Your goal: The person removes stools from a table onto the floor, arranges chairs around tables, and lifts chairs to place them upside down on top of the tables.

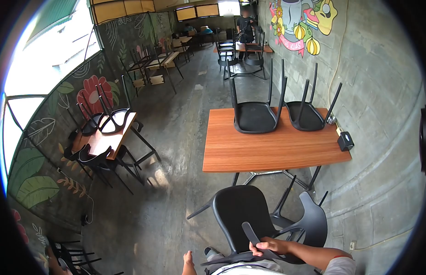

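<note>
Head view: right hand [268, 247] grips a black chair [242, 215], left hand [188, 260] free at 7 o'clock; two chairs [255, 114] already inverted on the counter [272, 149].

Wall mural [301, 23] with a lettered banner, wording too blurred to read

Chair [242, 215]: matt black plastic shell, smooth. Table [272, 146]: reddish wood-grain top, satin finish, metal legs. Floor [185, 114]: rough grey concrete. Wall [373, 91]: bare concrete, painted mural.
</note>
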